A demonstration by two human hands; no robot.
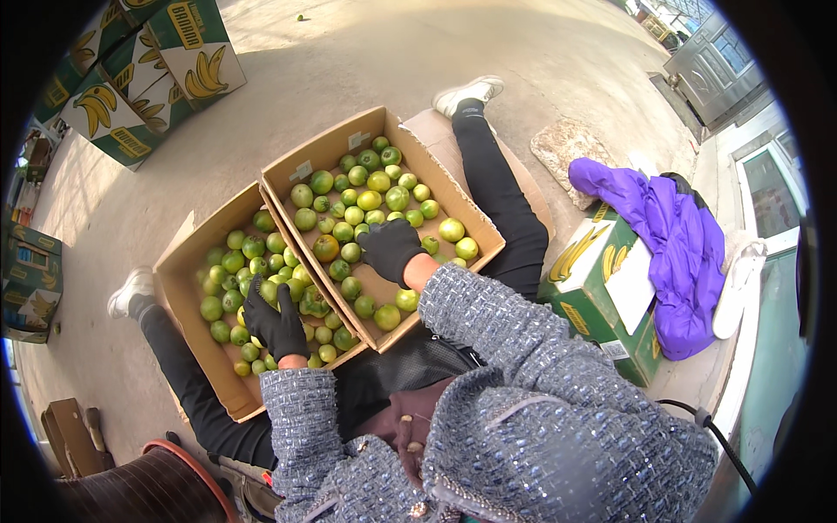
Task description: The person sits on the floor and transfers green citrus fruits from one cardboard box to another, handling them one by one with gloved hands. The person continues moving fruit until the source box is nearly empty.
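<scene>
Two open cardboard boxes of green tomatoes lie side by side between my outstretched legs. Over the left box (229,392), my left hand (274,320) in a black glove has its thumb and fingers spread among the green tomatoes (233,261), with nothing seen gripped. My right hand (392,250), also black-gloved, reaches into the right box (340,131) with its fingers curled down; whether they hold a tomato is hidden. Close to it are a partly orange tomato (325,248) and several green ones. Bare cardboard shows at this box's right side, near two yellow-green tomatoes (451,229).
Stacked banana cartons (124,98) stand at upper left, another carton (33,281) at far left. To my right a purple jacket (680,248) drapes over a banana carton (595,287). A brown ribbed container with an orange rim (189,477) is at lower left.
</scene>
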